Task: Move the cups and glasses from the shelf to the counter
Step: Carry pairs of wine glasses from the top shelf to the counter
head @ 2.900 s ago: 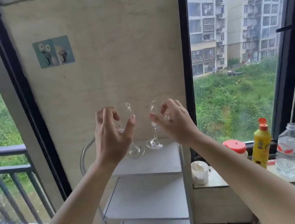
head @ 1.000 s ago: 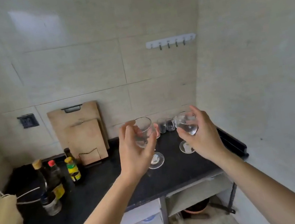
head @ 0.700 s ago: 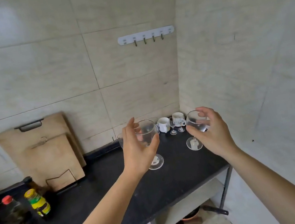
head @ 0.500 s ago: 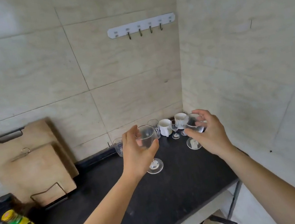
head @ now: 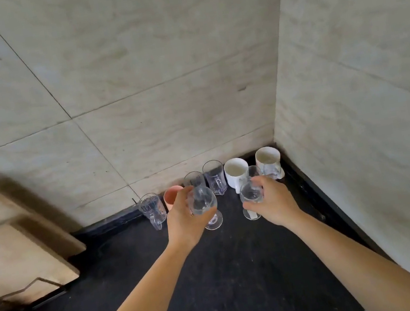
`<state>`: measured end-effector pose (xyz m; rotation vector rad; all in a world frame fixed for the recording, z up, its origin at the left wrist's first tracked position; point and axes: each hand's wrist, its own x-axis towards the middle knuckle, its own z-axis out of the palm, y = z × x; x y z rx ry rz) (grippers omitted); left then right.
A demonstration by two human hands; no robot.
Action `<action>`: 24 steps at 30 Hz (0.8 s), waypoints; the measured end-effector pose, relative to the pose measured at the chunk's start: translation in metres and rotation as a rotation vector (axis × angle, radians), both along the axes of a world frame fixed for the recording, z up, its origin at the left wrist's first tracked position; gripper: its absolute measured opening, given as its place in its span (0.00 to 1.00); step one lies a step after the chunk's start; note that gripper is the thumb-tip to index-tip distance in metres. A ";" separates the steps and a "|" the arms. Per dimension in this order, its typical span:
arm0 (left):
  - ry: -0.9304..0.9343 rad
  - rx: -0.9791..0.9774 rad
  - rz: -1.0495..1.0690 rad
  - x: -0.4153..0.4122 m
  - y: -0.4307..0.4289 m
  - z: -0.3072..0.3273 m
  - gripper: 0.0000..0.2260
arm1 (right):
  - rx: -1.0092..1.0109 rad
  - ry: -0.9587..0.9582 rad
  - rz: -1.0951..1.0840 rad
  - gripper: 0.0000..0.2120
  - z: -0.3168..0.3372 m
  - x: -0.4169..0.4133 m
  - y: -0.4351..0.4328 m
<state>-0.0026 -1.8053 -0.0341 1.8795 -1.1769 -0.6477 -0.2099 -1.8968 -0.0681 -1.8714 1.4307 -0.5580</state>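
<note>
Two stemmed glasses are held low over the far corner of the black tabletop (head: 219, 276), close in front of the row of cups and glasses that stands against the wall. The left stemmed glass (head: 203, 201) is held by its bowl in the grip of the left hand (head: 184, 223), with fingers and thumb curled round it. The right stemmed glass (head: 251, 193) is held the same way in the grip of the right hand (head: 274, 203). Both feet are seen at or just above the tabletop, and whether contact has been made cannot be told. The main risk is judged to lie in the crowding. The left hand is just beside the pink cup (head: 172, 196) and near the clear mug (head: 153, 209), and the right stemmed glass is just in front of the white mug (head: 235, 173). A neighbour could therefore be knocked over if either glass is pushed further back, or if the fingers are spread wide on release. A narrow foot under a tall stem is likely to tip if the grip is loosened before the foot lies flat. The two glasses could be clinked together if they are brought closer, and thin glass could be chipped by a hard set-down on so hard a tabletop.
</note>
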 end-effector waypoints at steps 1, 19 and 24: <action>-0.001 0.024 -0.009 0.003 -0.008 -0.009 0.29 | 0.028 0.000 0.017 0.29 -0.009 0.003 -0.007; 0.005 0.157 -0.118 0.037 -0.121 -0.123 0.25 | 0.040 0.119 0.059 0.29 -0.115 0.072 -0.087; -0.026 0.178 -0.132 0.038 -0.129 -0.130 0.28 | 0.009 0.095 0.055 0.27 -0.120 0.078 -0.090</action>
